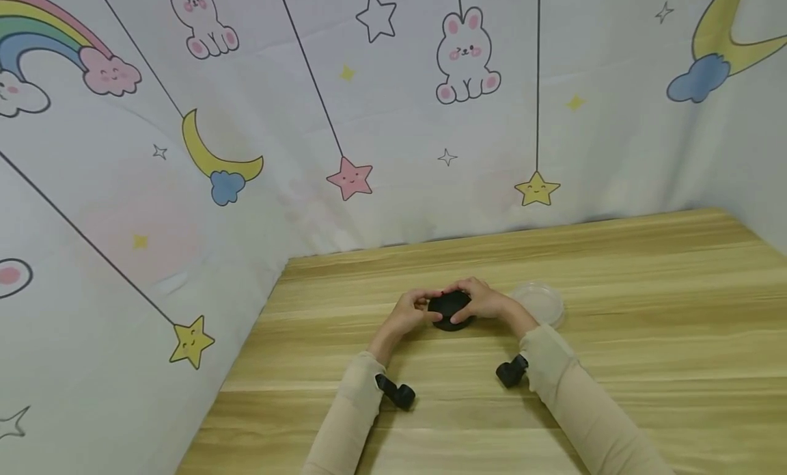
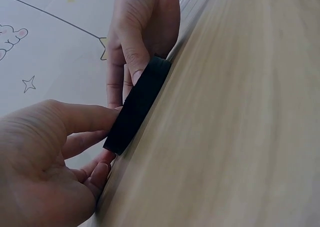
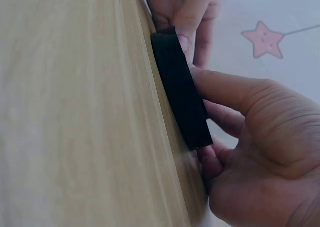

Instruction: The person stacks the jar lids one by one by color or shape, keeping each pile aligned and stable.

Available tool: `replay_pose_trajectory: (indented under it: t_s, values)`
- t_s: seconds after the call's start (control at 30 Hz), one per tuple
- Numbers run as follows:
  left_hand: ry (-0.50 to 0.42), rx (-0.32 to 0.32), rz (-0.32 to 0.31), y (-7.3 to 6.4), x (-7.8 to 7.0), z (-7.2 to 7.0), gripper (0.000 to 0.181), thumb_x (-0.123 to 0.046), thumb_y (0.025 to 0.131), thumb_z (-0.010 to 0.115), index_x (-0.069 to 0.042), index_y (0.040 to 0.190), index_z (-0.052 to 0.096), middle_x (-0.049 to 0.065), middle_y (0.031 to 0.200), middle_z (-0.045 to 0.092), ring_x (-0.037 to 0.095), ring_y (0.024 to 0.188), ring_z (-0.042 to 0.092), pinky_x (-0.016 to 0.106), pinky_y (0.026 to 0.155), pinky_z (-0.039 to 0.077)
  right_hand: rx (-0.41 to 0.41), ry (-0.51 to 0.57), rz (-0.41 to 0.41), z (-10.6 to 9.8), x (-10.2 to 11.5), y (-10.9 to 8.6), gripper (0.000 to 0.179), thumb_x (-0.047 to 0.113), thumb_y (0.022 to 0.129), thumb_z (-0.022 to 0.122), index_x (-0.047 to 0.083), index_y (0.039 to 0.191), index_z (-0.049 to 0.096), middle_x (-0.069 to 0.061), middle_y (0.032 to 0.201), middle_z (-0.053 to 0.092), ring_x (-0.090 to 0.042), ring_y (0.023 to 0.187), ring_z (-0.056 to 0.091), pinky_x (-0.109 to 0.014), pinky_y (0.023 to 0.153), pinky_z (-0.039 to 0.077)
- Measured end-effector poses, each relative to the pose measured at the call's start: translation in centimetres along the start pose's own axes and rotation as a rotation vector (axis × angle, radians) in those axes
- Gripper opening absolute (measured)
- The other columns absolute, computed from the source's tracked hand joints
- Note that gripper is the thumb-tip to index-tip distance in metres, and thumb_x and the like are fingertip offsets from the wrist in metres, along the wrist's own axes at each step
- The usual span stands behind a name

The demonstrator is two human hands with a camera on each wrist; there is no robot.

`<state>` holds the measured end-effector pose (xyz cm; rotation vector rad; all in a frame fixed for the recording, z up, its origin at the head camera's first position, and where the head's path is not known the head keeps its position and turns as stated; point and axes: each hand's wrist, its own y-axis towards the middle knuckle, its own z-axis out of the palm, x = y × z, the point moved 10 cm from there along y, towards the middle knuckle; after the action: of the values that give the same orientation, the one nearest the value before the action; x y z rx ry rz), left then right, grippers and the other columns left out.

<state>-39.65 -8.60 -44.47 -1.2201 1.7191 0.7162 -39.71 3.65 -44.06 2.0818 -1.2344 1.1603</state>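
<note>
A thick black round disc with a smooth side wall lies low at the tabletop, held between both hands. My left hand grips its left edge, thumb on the near side and fingers curled round the far side. On the opposite edge my right hand holds it in a mirrored way. From the left wrist view, the disc appears edge-on, close over the wood. The right wrist view shows the same disc with a thumb along its side. Its underside is hidden.
A clear round plastic lid or dish sits on the wood-grain table, just behind the right wrist. A printed fabric wall rises along the table's back and left edges. Small black cameras stick out from both wrists.
</note>
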Motion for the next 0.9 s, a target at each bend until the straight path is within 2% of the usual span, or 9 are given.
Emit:
replay_pose_trajectory:
  t_s: [0.13,0.57,0.73,0.9]
  values:
    - [0.003,-0.006,-0.002,-0.1,0.1,-0.1,0.046,-0.003,0.08,0.075,-0.001,0.125,0.064,0.022,0.127,0.06,0.023,0.1,0.056,0.023,0.079,0.044,0.002,0.003,-0.024,0.2,0.3,-0.1,0.062,0.011,0.08,0.078,-0.002,0.135,0.053,-0.029,0.14,0.043,-0.046,0.13,0.033,-0.062,0.109,0.029]
    - [-0.026,-0.031,-0.017,-0.6,0.6,-1.2,0.047,-0.001,0.078,0.075,0.002,0.123,0.064,0.023,0.119,0.062,0.014,0.084,0.053,0.02,0.07,0.043,0.018,0.055,0.011,0.9,0.3,0.5,0.059,0.017,0.087,0.072,0.0,0.139,0.049,-0.028,0.142,0.039,-0.044,0.13,0.035,-0.058,0.108,0.032]
    - [-0.03,-0.031,-0.018,-0.6,0.7,-1.2,0.048,-0.002,0.078,0.075,0.001,0.124,0.063,0.022,0.119,0.062,0.014,0.086,0.054,0.02,0.071,0.044,0.02,0.129,0.021,1.0,0.1,0.7,0.061,0.016,0.09,0.069,-0.003,0.142,0.044,-0.03,0.145,0.039,-0.045,0.133,0.039,-0.055,0.109,0.036]
    - [-0.023,-0.018,-0.026,-0.4,0.5,-0.9,0.049,-0.006,0.081,0.075,-0.001,0.127,0.062,0.021,0.121,0.063,0.018,0.094,0.056,0.023,0.077,0.046,-0.032,0.182,0.018,0.3,0.3,0.6,0.061,0.016,0.093,0.066,-0.003,0.144,0.04,-0.031,0.151,0.034,-0.05,0.14,0.029,-0.06,0.112,0.03]
